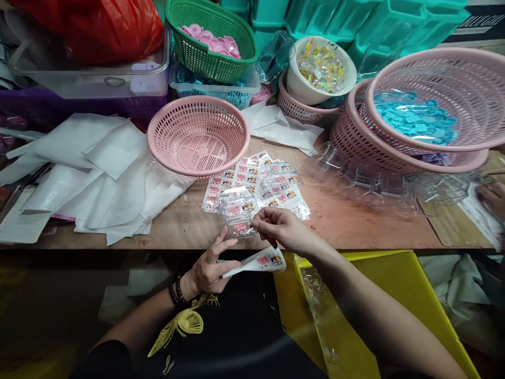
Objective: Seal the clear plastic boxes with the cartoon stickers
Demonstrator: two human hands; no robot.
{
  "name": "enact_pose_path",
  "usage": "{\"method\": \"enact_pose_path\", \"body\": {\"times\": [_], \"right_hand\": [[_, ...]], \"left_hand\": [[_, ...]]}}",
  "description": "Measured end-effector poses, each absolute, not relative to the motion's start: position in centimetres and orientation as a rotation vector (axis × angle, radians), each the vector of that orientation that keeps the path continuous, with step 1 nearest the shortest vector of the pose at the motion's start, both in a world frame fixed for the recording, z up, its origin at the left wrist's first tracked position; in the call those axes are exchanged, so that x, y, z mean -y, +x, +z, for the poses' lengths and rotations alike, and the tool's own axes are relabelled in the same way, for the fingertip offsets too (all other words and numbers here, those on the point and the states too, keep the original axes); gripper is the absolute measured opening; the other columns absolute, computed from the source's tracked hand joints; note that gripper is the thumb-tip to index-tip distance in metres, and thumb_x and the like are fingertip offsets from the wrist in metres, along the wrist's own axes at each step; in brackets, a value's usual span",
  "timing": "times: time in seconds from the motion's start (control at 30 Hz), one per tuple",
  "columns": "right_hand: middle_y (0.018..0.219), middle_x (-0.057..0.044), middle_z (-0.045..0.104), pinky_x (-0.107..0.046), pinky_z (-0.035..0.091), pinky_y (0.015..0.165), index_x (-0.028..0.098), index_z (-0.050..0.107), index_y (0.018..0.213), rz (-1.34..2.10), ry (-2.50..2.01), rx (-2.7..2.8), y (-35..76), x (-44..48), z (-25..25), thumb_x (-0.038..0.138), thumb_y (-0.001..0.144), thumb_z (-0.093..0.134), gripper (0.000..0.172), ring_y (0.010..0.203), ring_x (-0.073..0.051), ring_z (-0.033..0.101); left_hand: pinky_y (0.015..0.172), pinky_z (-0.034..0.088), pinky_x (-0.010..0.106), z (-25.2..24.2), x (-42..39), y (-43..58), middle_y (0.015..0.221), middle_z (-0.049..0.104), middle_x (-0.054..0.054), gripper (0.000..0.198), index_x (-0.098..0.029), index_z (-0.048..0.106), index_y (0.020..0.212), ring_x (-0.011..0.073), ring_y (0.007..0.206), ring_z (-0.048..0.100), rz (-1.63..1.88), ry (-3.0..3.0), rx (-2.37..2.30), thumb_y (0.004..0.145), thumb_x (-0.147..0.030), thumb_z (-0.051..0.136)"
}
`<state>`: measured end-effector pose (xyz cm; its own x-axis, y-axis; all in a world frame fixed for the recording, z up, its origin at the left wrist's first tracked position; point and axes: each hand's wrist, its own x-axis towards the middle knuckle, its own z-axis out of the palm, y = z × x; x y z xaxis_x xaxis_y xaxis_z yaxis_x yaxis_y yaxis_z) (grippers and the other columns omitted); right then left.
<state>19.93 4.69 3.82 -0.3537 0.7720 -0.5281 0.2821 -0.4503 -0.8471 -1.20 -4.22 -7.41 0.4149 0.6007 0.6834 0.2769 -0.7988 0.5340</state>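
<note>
My left hand (213, 266) grips a curled sticker sheet (265, 261) between thumb and fingers, its printed end bearing cat pictures and pink lettering. The fingertips of that hand also reach the lower left of a transparent plastic case (238, 202). At the case's lower right, my right hand (276, 227) pinches a sticker (241, 228) with pink lettering; the sticker lies over the case's lower part, and whether it is stuck down I cannot tell. Beyond the case, several printed sticker sheets (239, 176) lie spread on the table, with more transparent cases (281, 172) on top.
A pink basket (198, 134) stands behind the sheets. White backing papers (114, 173) pile up at left. At right are stacked pink baskets (374, 134) with blue pieces (420, 118) and transparent cases (366, 181). Another person's hand (493, 195) shows at the right edge.
</note>
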Motion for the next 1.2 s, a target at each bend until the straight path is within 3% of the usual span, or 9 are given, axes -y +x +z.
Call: {"method": "enact_pose_path", "body": {"times": [0.13, 0.43, 0.6, 0.8, 1.03, 1.2], "right_hand": [[0.048, 0.007, 0.054, -0.017, 0.030, 0.032, 0.018, 0.055, 0.071, 1.867, -1.562, 1.426, 19.7, -5.0, 4.1, 0.039, 0.077, 0.075, 0.030, 0.032, -0.005, 0.041], [0.047, 0.007, 0.055, -0.018, 0.028, 0.029, 0.018, 0.055, 0.070, 1.870, -1.658, 1.442, 19.4, -5.3, 4.5, 0.031, 0.080, 0.070, 0.022, 0.028, -0.004, 0.039], [0.046, 0.007, 0.054, -0.017, 0.025, 0.029, 0.019, 0.054, 0.069, 1.879, -1.663, 1.448, 19.4, -5.3, 4.7, 0.034, 0.079, 0.071, 0.025, 0.028, -0.004, 0.036], [0.048, 0.007, 0.054, -0.019, 0.026, 0.034, 0.019, 0.054, 0.070, 1.834, -1.690, 1.524, 19.4, -5.4, 4.6, 0.034, 0.080, 0.067, 0.023, 0.032, -0.004, 0.036], [0.057, 0.004, 0.053, -0.023, 0.033, 0.051, 0.020, 0.053, 0.066, 1.385, -1.738, 1.869, 18.9, -4.5, 4.2, 0.038, 0.078, 0.071, 0.028, 0.053, -0.011, 0.048], [0.058, 0.003, 0.056, -0.026, 0.035, 0.055, 0.023, 0.053, 0.081, 1.058, -1.865, 1.991, 18.3, -2.5, 4.2, 0.048, 0.088, 0.063, 0.028, 0.054, -0.015, 0.053]], "left_hand": [[0.110, 0.043, 0.068, -7.5, 4.0, -1.3, 0.134, 0.046, 0.018, 0.032, -0.014, 0.066, 0.108, 0.0469, 0.145, 0.033, 1.344, 2.325, -0.748, 0.078, -0.006, 0.069], [0.106, 0.049, 0.066, -7.8, 4.0, -1.3, 0.131, 0.044, 0.017, 0.032, -0.014, 0.065, 0.110, 0.0456, 0.138, 0.044, 1.357, 2.318, -0.757, 0.079, -0.006, 0.067], [0.107, 0.046, 0.067, -7.9, 4.1, -1.2, 0.143, 0.041, 0.017, 0.034, -0.016, 0.066, 0.110, 0.0455, 0.142, 0.039, 1.374, 2.302, -0.765, 0.078, -0.005, 0.068], [0.111, 0.045, 0.062, -7.3, 4.1, -0.8, 0.166, 0.023, 0.013, 0.026, -0.015, 0.068, 0.101, 0.0417, 0.149, 0.028, 1.326, 2.344, -0.815, 0.079, -0.002, 0.063], [0.115, 0.042, 0.057, -6.8, 4.2, -0.4, 0.164, 0.030, 0.010, 0.022, -0.017, 0.071, 0.098, 0.0370, 0.149, 0.030, 1.262, 2.436, -0.986, 0.080, -0.005, 0.065], [0.117, 0.036, 0.060, -6.9, 4.2, -0.1, 0.159, 0.039, 0.009, 0.022, -0.019, 0.071, 0.096, 0.0357, 0.148, 0.032, 1.235, 2.428, -1.059, 0.081, -0.006, 0.064]]}}
